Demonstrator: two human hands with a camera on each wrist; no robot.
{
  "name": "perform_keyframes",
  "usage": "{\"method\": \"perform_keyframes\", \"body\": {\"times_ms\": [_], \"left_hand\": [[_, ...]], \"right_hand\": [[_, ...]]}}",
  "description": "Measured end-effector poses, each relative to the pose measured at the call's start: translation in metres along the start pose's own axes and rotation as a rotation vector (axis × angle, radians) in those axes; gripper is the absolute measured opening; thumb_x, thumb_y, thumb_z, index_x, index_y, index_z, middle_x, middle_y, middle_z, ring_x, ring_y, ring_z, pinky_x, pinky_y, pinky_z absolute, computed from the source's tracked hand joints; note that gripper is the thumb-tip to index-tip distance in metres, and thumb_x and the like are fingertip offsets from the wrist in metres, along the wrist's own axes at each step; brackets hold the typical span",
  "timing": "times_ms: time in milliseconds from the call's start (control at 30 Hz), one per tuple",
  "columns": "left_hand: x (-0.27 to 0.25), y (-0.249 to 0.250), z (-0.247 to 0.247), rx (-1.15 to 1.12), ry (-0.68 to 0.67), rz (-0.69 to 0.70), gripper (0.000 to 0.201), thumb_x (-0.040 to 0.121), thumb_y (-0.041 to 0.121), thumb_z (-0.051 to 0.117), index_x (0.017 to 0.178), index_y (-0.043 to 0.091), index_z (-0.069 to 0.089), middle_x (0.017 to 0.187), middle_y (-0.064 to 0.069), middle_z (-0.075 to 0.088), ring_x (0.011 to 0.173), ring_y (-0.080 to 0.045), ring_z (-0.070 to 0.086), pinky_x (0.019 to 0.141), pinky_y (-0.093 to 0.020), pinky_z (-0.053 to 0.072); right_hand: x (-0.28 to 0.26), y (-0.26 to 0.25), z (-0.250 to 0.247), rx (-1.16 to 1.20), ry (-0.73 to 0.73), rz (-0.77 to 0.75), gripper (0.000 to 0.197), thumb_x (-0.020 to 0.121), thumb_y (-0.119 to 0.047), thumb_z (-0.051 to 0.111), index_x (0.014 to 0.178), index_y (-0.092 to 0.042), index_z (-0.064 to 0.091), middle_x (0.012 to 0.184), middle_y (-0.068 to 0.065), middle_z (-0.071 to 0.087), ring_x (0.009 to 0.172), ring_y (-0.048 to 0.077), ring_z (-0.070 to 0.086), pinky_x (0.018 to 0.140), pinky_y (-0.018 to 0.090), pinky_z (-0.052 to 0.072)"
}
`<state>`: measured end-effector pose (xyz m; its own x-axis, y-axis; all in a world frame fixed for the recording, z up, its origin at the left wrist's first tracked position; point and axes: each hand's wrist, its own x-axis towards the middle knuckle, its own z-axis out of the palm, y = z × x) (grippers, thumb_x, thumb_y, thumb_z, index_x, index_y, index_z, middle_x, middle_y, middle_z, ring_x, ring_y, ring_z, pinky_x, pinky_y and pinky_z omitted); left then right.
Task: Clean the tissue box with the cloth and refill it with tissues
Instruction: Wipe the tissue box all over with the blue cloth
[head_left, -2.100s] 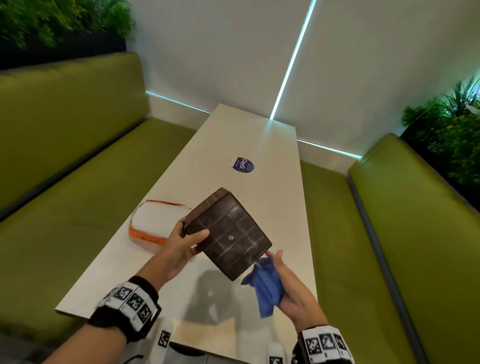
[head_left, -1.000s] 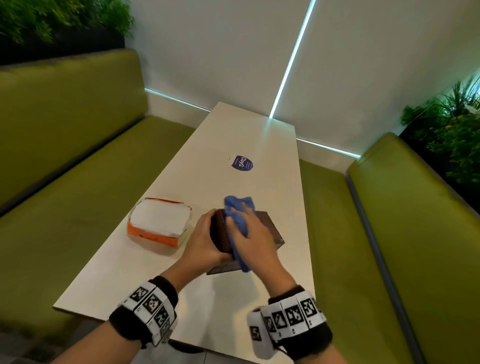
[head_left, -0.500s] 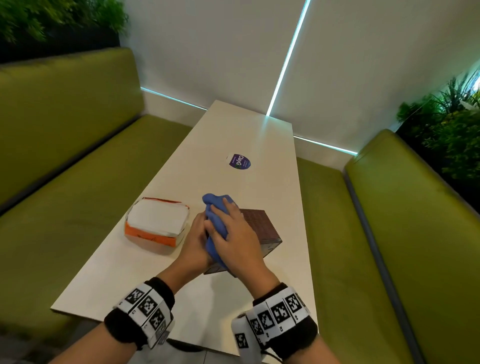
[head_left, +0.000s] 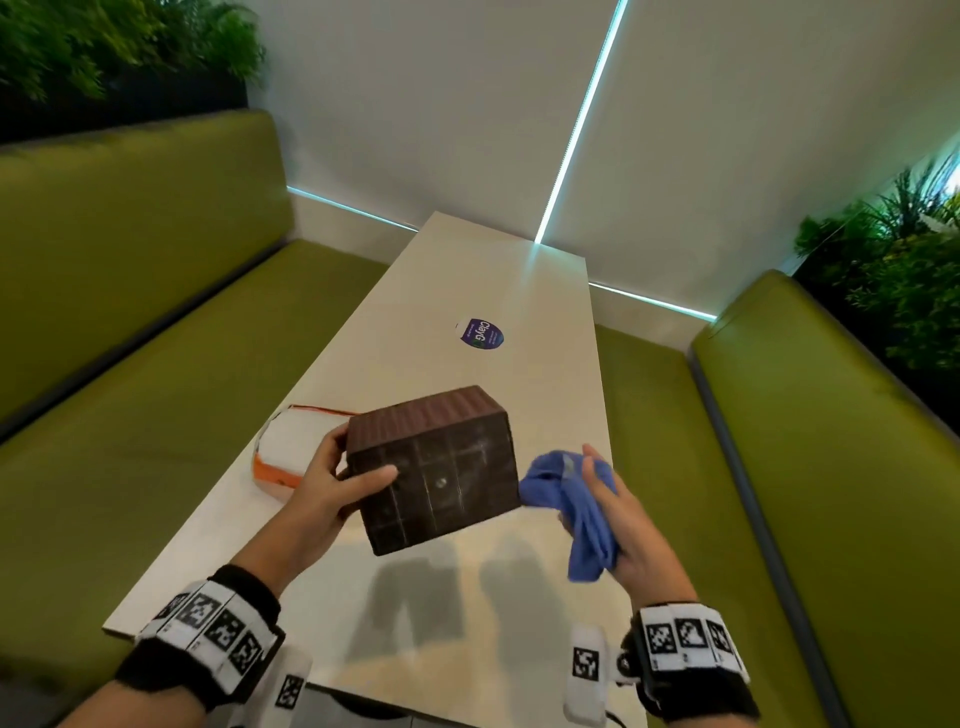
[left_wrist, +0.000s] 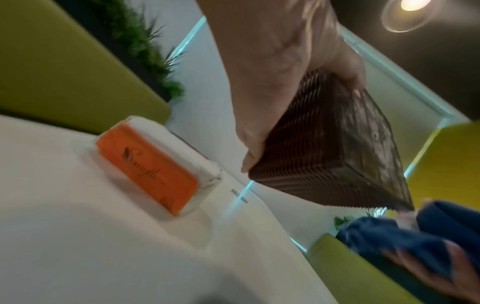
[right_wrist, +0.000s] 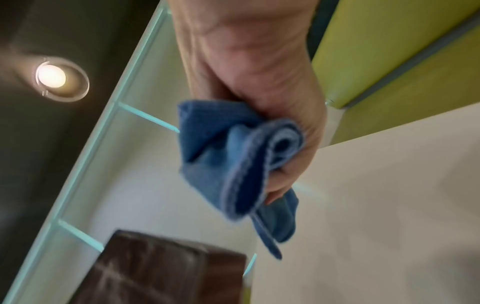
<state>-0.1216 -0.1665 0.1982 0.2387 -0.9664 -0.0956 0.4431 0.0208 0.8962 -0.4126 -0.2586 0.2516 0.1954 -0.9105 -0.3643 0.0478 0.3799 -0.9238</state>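
Observation:
The dark brown ribbed tissue box (head_left: 434, 467) (left_wrist: 330, 144) (right_wrist: 166, 271) is lifted off the table and tilted, its gridded underside facing me. My left hand (head_left: 332, 480) (left_wrist: 275, 86) grips its left end, thumb on the underside. My right hand (head_left: 615, 512) (right_wrist: 259, 86) sits just right of the box and holds a crumpled blue cloth (head_left: 571, 506) (right_wrist: 233, 156) (left_wrist: 405, 232), which is close to the box's right edge. An orange-and-white pack of tissues (head_left: 288, 449) (left_wrist: 155, 164) lies on the table behind my left hand.
The long pale table (head_left: 467, 291) runs away from me, with a round purple sticker (head_left: 482, 333) at its middle. Green padded benches (head_left: 156, 389) flank both sides, with plants behind them. A white wall closes the far end.
The box stood on the table with the cloth wiping over its top. Now my left hand has lifted and tipped it, and my right hand with the cloth has come off to the right.

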Motion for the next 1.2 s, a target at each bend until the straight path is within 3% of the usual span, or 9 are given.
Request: {"method": "perform_keyframes", "body": {"times_ms": [133, 233, 400, 567, 667, 767, 867, 1033, 1200], "left_hand": [[0.001, -0.009, 0.001, -0.119, -0.061, -0.073, 0.102, 0.047, 0.035, 0.095, 0.136, 0.02, 0.047, 0.133, -0.013, 0.06, 0.121, -0.032, 0.059, 0.093, -0.045, 0.053], [-0.005, -0.015, 0.013, -0.133, -0.121, -0.107, 0.101, 0.05, 0.034, 0.094, 0.138, 0.018, 0.046, 0.133, -0.014, 0.06, 0.122, -0.031, 0.058, 0.092, -0.041, 0.055], [-0.011, -0.015, 0.01, 0.017, -0.277, -0.167, 0.111, 0.049, 0.035, 0.095, 0.143, 0.023, 0.038, 0.136, -0.009, 0.057, 0.128, -0.027, 0.053, 0.101, -0.038, 0.049], [-0.003, 0.01, 0.006, 0.413, -0.39, -0.148, 0.134, 0.049, 0.045, 0.093, 0.15, 0.044, 0.005, 0.154, 0.019, 0.022, 0.142, -0.002, 0.021, 0.118, -0.038, 0.022], [0.0, 0.023, 0.028, 0.461, -0.485, -0.126, 0.112, 0.059, 0.031, 0.09, 0.146, 0.042, 0.021, 0.144, 0.016, 0.045, 0.134, -0.002, 0.042, 0.11, -0.035, 0.039], [0.003, 0.024, 0.04, 0.471, -0.396, -0.083, 0.096, 0.058, 0.028, 0.091, 0.137, 0.039, 0.038, 0.131, 0.01, 0.059, 0.123, -0.009, 0.055, 0.102, -0.03, 0.047], [0.002, 0.019, 0.043, 0.483, -0.287, -0.053, 0.1, 0.05, 0.034, 0.093, 0.134, 0.038, 0.038, 0.127, 0.013, 0.057, 0.117, -0.007, 0.057, 0.092, -0.023, 0.05], [0.0, 0.005, 0.05, 0.585, -0.126, 0.049, 0.1, 0.052, 0.027, 0.095, 0.133, 0.037, 0.037, 0.128, 0.013, 0.053, 0.115, -0.005, 0.056, 0.097, -0.029, 0.051], [-0.009, 0.004, 0.083, 0.605, -0.094, 0.264, 0.084, 0.044, 0.027, 0.086, 0.114, 0.041, 0.043, 0.119, 0.015, 0.055, 0.105, 0.012, 0.054, 0.079, -0.003, 0.044]], "right_hand": [[-0.013, 0.037, 0.018, 0.053, -0.315, 0.075, 0.099, 0.055, -0.052, 0.087, 0.139, -0.018, 0.046, 0.123, 0.016, 0.065, 0.109, 0.033, 0.063, 0.096, 0.046, 0.051], [-0.02, 0.047, 0.037, 0.127, -0.325, 0.148, 0.096, 0.039, -0.049, 0.094, 0.12, -0.009, 0.061, 0.115, 0.017, 0.07, 0.1, 0.029, 0.069, 0.085, 0.04, 0.058], [-0.027, 0.034, 0.038, 0.116, -0.304, 0.118, 0.047, 0.073, -0.015, 0.076, 0.117, -0.009, 0.063, 0.105, 0.016, 0.074, 0.089, 0.029, 0.073, 0.074, 0.035, 0.061], [-0.022, 0.015, 0.024, -0.13, -0.382, -0.014, 0.073, 0.064, -0.006, 0.083, 0.13, -0.012, 0.053, 0.121, 0.015, 0.067, 0.106, 0.029, 0.067, 0.083, 0.034, 0.056], [-0.024, 0.006, 0.028, -0.286, -0.442, -0.053, 0.069, 0.07, 0.001, 0.079, 0.13, -0.018, 0.053, 0.124, 0.007, 0.067, 0.113, 0.024, 0.065, 0.088, 0.029, 0.054], [-0.023, -0.002, 0.026, -0.383, -0.433, -0.075, 0.078, 0.07, -0.007, 0.084, 0.137, -0.027, 0.048, 0.129, 0.002, 0.064, 0.119, 0.025, 0.061, 0.096, 0.034, 0.051], [-0.028, -0.023, 0.019, -0.506, -0.222, -0.143, 0.102, 0.066, -0.026, 0.087, 0.148, -0.038, 0.029, 0.138, -0.006, 0.05, 0.124, 0.021, 0.054, 0.104, 0.041, 0.047], [-0.042, -0.059, 0.039, -0.442, 0.056, -0.561, 0.033, 0.093, -0.028, 0.061, 0.125, -0.033, 0.054, 0.121, -0.014, 0.062, 0.117, 0.011, 0.058, 0.1, 0.032, 0.047], [-0.036, -0.037, 0.092, -0.917, 0.026, -0.618, 0.027, 0.097, -0.044, 0.046, 0.112, -0.025, 0.058, 0.11, 0.001, 0.064, 0.107, 0.022, 0.06, 0.095, 0.042, 0.047]]}}
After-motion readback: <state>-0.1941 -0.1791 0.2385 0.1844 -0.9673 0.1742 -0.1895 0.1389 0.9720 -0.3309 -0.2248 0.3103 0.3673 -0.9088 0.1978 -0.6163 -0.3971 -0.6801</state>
